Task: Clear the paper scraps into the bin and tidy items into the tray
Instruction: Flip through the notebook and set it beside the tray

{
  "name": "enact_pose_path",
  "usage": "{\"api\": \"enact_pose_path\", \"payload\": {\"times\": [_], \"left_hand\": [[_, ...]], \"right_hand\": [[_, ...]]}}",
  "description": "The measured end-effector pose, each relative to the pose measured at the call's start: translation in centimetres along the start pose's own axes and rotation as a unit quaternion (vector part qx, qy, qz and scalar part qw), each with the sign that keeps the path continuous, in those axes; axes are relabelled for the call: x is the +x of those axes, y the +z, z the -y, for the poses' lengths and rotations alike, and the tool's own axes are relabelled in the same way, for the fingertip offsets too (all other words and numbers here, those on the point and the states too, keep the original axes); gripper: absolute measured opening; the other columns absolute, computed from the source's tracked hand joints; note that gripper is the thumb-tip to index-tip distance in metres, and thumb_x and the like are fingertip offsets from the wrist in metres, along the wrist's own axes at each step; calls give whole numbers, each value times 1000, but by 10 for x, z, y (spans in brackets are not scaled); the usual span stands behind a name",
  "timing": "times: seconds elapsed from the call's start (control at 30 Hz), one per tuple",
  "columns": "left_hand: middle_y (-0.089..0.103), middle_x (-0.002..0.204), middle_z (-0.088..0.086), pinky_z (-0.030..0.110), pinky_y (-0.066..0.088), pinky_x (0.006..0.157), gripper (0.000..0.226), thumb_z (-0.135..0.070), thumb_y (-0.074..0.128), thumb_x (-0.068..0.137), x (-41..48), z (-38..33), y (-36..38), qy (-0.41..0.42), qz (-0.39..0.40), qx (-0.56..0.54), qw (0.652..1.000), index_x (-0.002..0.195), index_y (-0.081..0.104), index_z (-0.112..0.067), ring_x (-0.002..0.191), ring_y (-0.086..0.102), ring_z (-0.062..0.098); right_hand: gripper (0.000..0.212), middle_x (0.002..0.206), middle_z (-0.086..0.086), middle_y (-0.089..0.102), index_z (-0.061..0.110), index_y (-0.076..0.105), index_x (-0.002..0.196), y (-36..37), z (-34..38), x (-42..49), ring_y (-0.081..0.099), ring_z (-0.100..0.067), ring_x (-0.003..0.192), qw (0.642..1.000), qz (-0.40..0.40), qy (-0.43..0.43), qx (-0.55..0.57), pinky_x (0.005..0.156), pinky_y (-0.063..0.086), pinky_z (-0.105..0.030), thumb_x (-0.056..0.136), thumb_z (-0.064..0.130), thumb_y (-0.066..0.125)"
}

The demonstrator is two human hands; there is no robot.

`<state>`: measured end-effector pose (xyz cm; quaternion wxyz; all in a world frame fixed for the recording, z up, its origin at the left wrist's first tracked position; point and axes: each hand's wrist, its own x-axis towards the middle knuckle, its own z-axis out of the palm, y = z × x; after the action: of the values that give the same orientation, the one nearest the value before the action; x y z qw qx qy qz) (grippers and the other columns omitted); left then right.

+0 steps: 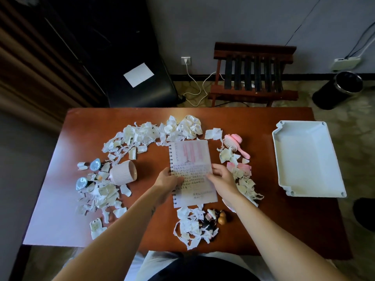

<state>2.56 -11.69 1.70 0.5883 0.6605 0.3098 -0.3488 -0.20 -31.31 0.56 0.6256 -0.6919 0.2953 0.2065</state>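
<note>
- The left grip (168,180) clasps the notebook (190,159) at its spiral edge. The right grip (222,177) pinches the opposite edge, mid-tabletop.
- The paper scraps (142,134) ring the notebook: a thick arc across the far side and the left, more down the right, and a heap by the near edge.
- The tray (277,155) sits at the right end of the tabletop (263,216), close to that edge. A bare strip of wood lies between it and the scraps.
- The bin (337,90) stands on the floor, beyond the far right corner.
- A pink cup (123,175) lies tipped over among the left-hand scraps.
- A pink hairbrush (236,146) lies just right of the notebook's far corner.
</note>
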Motion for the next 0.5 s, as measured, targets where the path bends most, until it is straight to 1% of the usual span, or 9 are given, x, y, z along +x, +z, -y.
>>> {"api": "enact_pose_path", "payload": {"times": [0.07,0.1,0.17,0.23,0.3,0.37,0.43,0.5], "left_hand": [[71,111,12,42,60,83,40,2,66,87,-5,-6,9,14,17,11,1000,123,51,-5,94,72,26],[71,111,11,38,60,79,41,2,67,86,-8,-8,15,21,24,22,999,123,51,-5,95,72,25],[71,110,10,30,59,70,41,2,69,84,-12,-14,27,36,35,54,997,122,52,-4,94,72,23],[71,109,9,27,57,67,44,2,73,80,-16,-19,41,51,52,86,994,119,54,-4,94,71,22],[70,110,9,31,58,74,46,1,75,78,-20,-21,57,68,70,111,989,118,53,-5,95,71,23],[67,111,7,37,58,83,47,-1,74,81,-27,-24,75,83,78,112,987,119,48,-9,98,69,24],[65,113,6,39,57,86,48,-4,72,83,-34,-26,92,87,97,108,986,121,45,-13,100,68,24],[68,113,7,41,57,86,48,-5,72,83,-39,-28,109,76,128,101,984,122,47,-11,99,69,25]], "right_hand": [[25,105,9,65,18,58,118,-10,1,-7,64,-4,91,1000,-19,-7,10,62,50,-17,95,9,61],[25,105,10,64,18,58,119,-16,1,-10,64,-4,92,999,-29,-10,15,63,50,-18,95,10,62],[30,109,9,62,17,58,122,-30,0,-15,63,-9,99,998,-49,-16,29,70,52,-24,93,11,65],[32,114,6,62,20,57,122,-45,-1,-22,62,-13,104,997,-68,-20,36,76,54,-30,92,13,66],[30,114,5,63,22,57,120,-63,-2,-32,62,-13,103,995,-90,-31,41,77,54,-33,93,13,65],[28,113,4,64,22,57,118,-81,-3,-42,63,-13,101,991,-114,-39,51,79,56,-35,93,12,64],[27,113,3,64,22,58,117,-100,-6,-51,65,-14,100,988,-138,-42,63,83,57,-39,94,11,64],[27,114,4,65,23,58,117,-118,-12,-61,65,-15,101,984,-156,-41,74,86,58,-43,93,11,64]]}}
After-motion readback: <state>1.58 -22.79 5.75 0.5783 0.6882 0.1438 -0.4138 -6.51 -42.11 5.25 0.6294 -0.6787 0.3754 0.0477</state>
